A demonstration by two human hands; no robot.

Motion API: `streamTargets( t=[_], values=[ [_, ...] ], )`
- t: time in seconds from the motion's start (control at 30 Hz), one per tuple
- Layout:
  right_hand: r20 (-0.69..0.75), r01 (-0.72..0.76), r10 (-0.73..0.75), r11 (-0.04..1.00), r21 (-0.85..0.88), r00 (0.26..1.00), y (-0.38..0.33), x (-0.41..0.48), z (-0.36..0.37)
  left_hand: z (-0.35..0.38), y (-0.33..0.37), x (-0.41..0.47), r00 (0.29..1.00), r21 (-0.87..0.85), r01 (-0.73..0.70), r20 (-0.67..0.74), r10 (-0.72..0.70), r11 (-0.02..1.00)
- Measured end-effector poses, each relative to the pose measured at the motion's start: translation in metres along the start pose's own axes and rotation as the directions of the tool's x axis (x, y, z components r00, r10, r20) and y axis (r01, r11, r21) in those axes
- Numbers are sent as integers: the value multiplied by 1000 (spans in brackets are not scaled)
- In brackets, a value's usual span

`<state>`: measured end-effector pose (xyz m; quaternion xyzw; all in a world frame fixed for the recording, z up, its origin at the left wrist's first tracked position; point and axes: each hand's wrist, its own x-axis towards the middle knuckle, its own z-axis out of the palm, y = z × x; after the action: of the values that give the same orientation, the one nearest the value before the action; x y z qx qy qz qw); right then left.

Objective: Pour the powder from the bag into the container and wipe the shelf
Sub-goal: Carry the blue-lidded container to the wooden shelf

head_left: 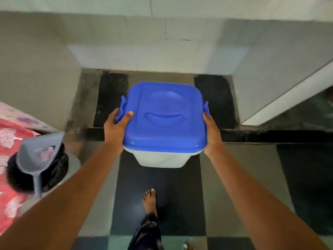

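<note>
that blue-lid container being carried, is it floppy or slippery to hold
The container looks like rigid plastic, so probably stiff. Its smooth blue lid may be slippery; the left hand and right hand clamp opposite sides. Weight unclear.

The shelf (158,76) ahead is a low tiled recess, closed by a wall at the far side and walls left and right; its dark floor lies bare, so the way in from the near edge is open. The container (164,123), gripped between both hands (115,127), fills the middle of that approach. On the near left, a grey dustpan (40,156) stands in a bin (54,170), narrowing passage there. The right floor is free.
</note>
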<state>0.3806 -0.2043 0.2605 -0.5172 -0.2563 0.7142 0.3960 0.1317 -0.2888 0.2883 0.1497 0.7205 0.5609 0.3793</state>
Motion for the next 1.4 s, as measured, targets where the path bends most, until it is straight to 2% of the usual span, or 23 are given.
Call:
streamTargets(
  t=[0.13,0.3,0.43,0.53,0.67,0.93,1.07,1.23,1.4],
  values=[
    [103,59,-52,996,-67,993,-73,-98,-4,-21,65,-108,999,-76,8,-37,-11,997],
    [121,100,-88,990,-95,989,-167,-229,7,-44,155,-222,999,-165,-15,-42,9,986],
    [137,153,-146,987,-47,980,-229,-293,23,-58,227,-269,998,-226,-57,-14,55,973],
    [156,249,-242,968,-24,958,-271,-313,47,-65,287,-280,993,-245,-109,19,117,963],
    [194,377,-377,926,39,906,-332,-325,91,-65,372,-272,964,-279,-199,120,239,940],
    [231,477,-487,873,99,843,-430,-291,166,-54,496,-212,906,-334,-323,162,391,885],
    [214,485,-495,869,102,842,-460,-275,189,-34,531,-181,882,-378,-388,111,457,841],
    [158,484,-488,873,65,859,-487,-236,210,-3,553,-127,885,-395,-372,120,449,840],
    [140,475,-473,880,20,870,-512,-160,215,39,560,-65,886,-418,-355,136,443,836]
  ],
)
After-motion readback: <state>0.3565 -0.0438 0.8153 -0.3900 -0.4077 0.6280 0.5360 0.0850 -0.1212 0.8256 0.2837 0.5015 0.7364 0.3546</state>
